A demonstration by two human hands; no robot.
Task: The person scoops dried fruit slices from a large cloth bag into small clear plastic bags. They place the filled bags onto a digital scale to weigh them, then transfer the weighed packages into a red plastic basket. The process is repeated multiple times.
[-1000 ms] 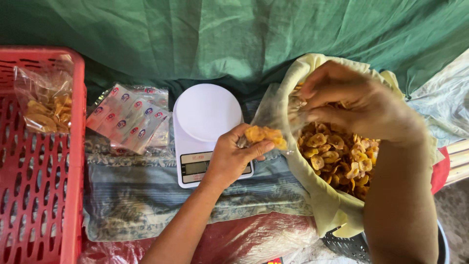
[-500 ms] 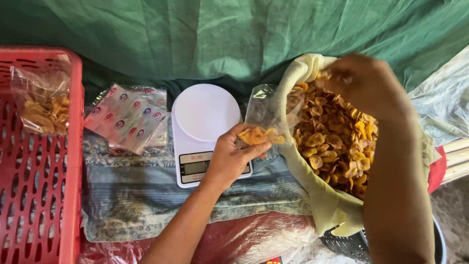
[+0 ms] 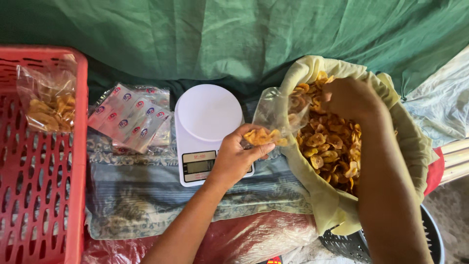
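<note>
Holding a clear plastic bag partly filled with yellow chips, left hand closed on its lower end, just over the right edge of the white kitchen scale. Reaching into the cream cloth sack of chips right of the scale, right hand curled down among them; grip impossible to tell. Lying left of the scale, a stack of flat sachets, white and red with round blue marks. Further left, a red crate with one sealed clear bag of chips inside.
</note>
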